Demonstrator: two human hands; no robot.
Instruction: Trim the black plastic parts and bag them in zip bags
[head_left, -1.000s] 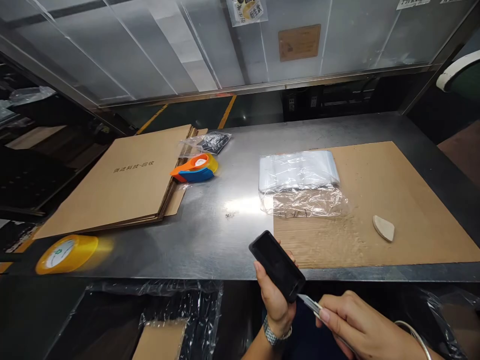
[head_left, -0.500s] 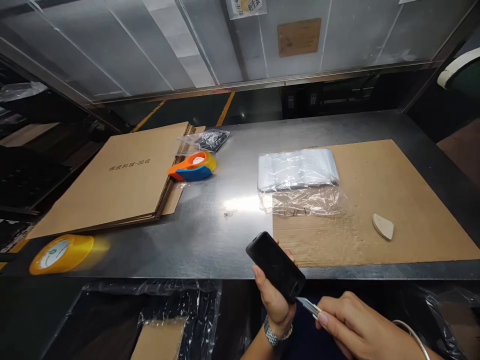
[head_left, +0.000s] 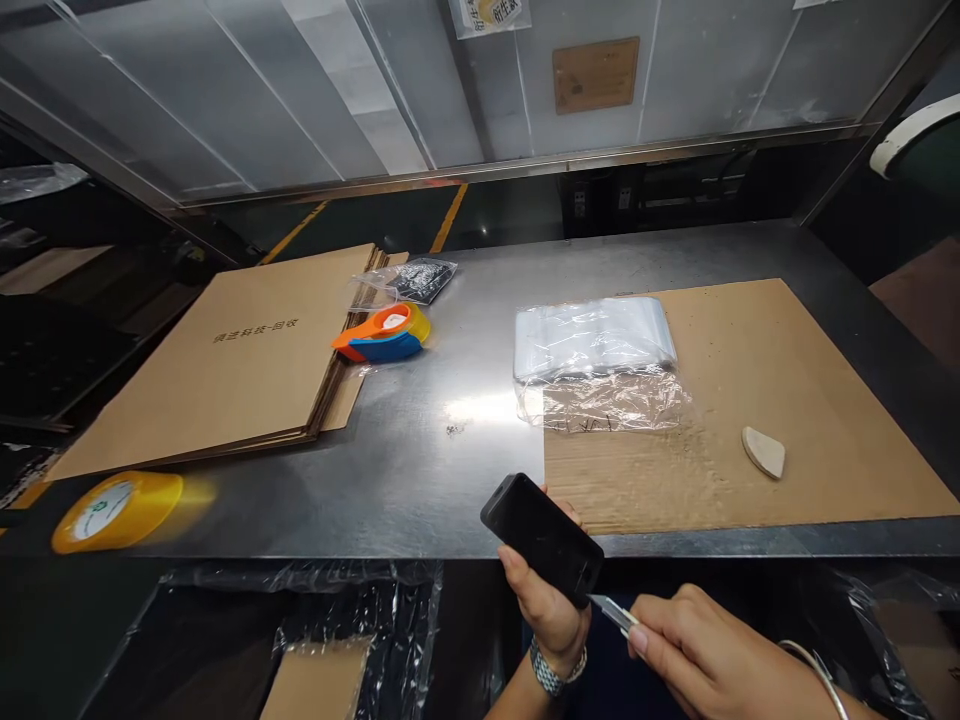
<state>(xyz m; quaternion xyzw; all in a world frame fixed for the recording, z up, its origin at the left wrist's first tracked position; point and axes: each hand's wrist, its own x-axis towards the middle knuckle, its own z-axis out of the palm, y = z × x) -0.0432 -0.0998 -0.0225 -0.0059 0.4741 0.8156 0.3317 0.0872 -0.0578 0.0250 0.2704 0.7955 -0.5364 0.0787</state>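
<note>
A black, phone-shaped rectangular case (head_left: 544, 535) lies tilted in my left hand (head_left: 553, 610), whose fingers wrap its sides just in front of the table's front edge. My right hand (head_left: 697, 645) grips a utility knife (head_left: 616, 612) by its pale handle. The metal blade points left, its tip at the lower right corner of the black case. I cannot tell whether the blade cuts in or only touches there.
On the metal table (head_left: 420, 460) lie a cardboard sheet (head_left: 720, 380), a pack of clear plastic bags (head_left: 596, 340), a pale wedge-shaped piece (head_left: 763, 453), an orange-blue tape dispenser (head_left: 384, 335), stacked flat cartons (head_left: 217, 370) and a yellow tape roll (head_left: 116, 510). A shelf panel (head_left: 480, 90) hangs above.
My left hand has tilted the black case slightly, its upper end shifting left and down. The knife tip stays at the case's lower corner.
</note>
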